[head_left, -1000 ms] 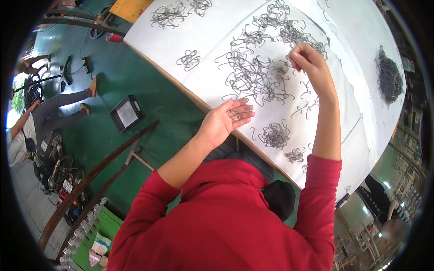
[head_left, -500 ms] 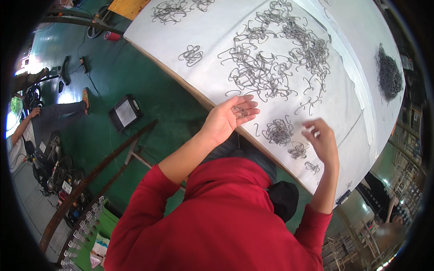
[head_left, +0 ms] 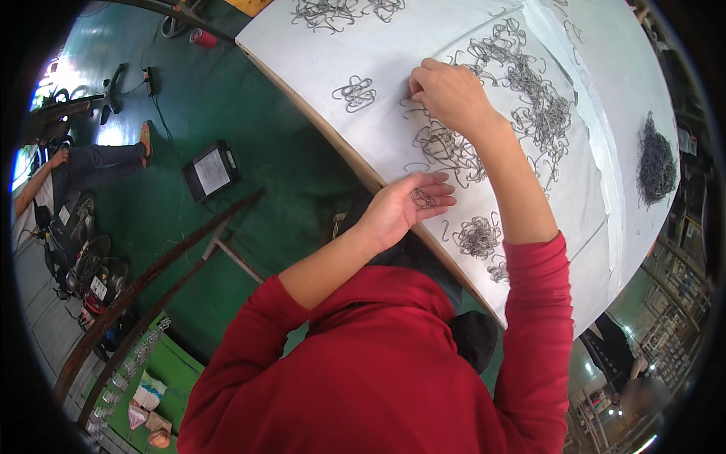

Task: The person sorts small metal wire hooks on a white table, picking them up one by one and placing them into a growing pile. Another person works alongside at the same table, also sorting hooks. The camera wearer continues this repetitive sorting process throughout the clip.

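Note:
My left hand (head_left: 401,208) is turned palm up by the table's near edge, fingers stretched out, with a few small S-shaped wire hooks (head_left: 424,198) resting in it. My right hand (head_left: 456,94) reaches across to the left side of a large spread of loose wire hooks (head_left: 446,147). Its fingers are curled and closed, pointing down at the hooks; whatever is between the fingertips is hidden. Just right of my left hand lies a compact heap of hooks (head_left: 478,237), with a smaller heap (head_left: 497,272) beside it, partly covered by my right sleeve.
The white-covered table (head_left: 302,68) carries a small hook cluster (head_left: 355,94), another pile (head_left: 327,13) at the far left, and a dark dense heap (head_left: 656,163) at the right. A rusty rail (head_left: 162,291) and a black box (head_left: 211,172) stand left. Other people are nearby.
My right hand has swung from beside the small heaps, up and left, onto the large spread of hooks. My left hand stays palm up with its hooks; the view has shifted slightly.

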Tool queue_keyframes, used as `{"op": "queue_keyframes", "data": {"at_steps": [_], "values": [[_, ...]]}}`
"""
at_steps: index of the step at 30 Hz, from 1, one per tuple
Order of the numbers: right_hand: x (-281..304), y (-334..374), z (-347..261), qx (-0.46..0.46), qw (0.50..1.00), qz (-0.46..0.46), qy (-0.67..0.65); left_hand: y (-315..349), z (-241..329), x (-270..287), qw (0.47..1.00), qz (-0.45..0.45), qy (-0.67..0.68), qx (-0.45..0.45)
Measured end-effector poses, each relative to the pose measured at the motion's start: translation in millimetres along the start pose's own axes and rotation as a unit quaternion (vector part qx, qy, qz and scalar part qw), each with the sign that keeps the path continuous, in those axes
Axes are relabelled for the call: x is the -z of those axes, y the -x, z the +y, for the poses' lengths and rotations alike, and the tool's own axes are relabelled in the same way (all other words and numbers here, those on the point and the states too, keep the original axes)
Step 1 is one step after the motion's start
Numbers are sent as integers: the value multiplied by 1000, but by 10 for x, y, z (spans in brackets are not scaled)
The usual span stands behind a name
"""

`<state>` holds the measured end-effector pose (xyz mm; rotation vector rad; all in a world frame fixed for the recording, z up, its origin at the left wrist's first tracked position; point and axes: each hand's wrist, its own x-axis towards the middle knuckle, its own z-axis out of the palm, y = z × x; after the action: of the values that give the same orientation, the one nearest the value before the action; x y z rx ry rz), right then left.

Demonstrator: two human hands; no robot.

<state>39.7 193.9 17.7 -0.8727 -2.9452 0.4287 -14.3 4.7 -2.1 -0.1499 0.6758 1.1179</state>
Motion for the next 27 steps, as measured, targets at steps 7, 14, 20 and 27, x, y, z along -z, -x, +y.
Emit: {"op": "queue_keyframes", "data": {"at_steps": [7,14,20,27], "values": [[170,54,60,-11,994,103,-38,-6,15,42,1000,-8,12,13],[367,818,267,-267,929,87,-243,15,40,63,999,-28,6,24],[249,1070,245,-325,818,44,-472,13,45,32,999,-27,-23,16],[71,644,156,-290,702,52,-649,-13,-2,-1,1000,-5,-21,1]]}}
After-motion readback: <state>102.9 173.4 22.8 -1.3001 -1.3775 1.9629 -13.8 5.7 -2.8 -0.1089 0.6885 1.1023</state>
